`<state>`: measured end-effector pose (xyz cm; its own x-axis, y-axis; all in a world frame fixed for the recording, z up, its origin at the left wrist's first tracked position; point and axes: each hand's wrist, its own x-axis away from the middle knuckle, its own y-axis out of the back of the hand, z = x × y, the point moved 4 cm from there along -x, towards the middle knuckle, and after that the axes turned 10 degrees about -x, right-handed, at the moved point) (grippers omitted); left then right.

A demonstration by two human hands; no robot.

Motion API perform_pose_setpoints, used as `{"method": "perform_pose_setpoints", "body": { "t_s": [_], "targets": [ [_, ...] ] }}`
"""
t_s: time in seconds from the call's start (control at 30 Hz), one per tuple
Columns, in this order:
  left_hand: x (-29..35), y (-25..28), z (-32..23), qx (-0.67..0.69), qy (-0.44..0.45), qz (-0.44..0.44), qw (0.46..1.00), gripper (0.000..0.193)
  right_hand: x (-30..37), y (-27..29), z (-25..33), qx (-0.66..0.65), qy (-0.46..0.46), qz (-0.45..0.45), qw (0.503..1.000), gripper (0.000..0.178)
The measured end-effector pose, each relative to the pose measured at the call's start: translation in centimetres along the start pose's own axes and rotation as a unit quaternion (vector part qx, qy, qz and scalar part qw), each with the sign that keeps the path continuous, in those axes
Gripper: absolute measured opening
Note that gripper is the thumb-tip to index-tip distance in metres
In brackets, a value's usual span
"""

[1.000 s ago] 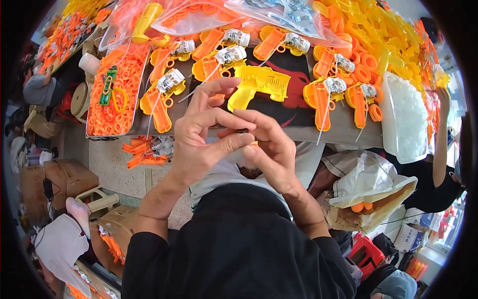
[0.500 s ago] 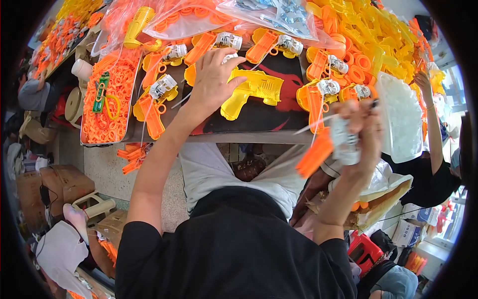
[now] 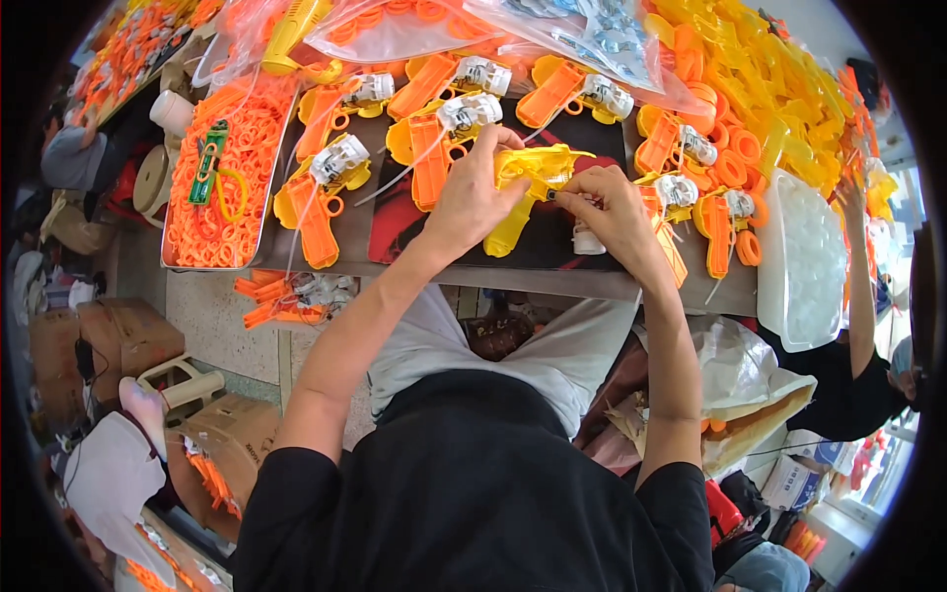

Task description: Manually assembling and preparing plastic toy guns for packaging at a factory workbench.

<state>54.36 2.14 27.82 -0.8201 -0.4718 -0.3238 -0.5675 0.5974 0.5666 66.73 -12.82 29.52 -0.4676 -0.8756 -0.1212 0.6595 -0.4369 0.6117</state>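
My left hand (image 3: 470, 200) is closed on a yellow toy gun half shell (image 3: 507, 233), tilted above the dark mat. With thumb and forefinger my right hand (image 3: 614, 209) pinches a small dark part (image 3: 550, 195) against the inside of the shell. Under that hand show a white mechanism (image 3: 588, 240) and an orange grip piece (image 3: 673, 259); whether the palm holds them is hidden. Around the mat lie several yellow shells fitted with orange grips and white mechanisms, such as the toy gun assembly (image 3: 430, 163) beside my left hand and another assembly (image 3: 314, 212) farther left.
A tray of small orange rings (image 3: 217, 232) stands at the left, with a green tool (image 3: 208, 163) on top. Yellow parts (image 3: 750, 89) are heaped at the back right, near a white translucent tub (image 3: 804, 261). Plastic bags (image 3: 582, 39) lie behind. A co-worker's arm (image 3: 861, 266) reaches in at the right.
My left hand has come down onto the yellow shell, which is now lifted and tilted. My right hand has moved left to the shell, bringing the small dark part against it.
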Motion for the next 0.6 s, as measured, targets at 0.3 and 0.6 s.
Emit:
{"method": "perform_pose_setpoints", "body": {
  "t_s": [0.3,0.6],
  "targets": [
    [-0.3,-0.4,0.1,-0.022,-0.053,-0.012,0.998,0.031,0.2,-0.4,-0.4,-0.001,0.026,-0.042,0.999,0.014],
    [0.1,-0.9,-2.4,-0.087,-0.060,-0.020,0.994,0.028,0.1,-1.1,0.6,0.133,0.097,-0.096,0.982,0.019]
  ]
}}
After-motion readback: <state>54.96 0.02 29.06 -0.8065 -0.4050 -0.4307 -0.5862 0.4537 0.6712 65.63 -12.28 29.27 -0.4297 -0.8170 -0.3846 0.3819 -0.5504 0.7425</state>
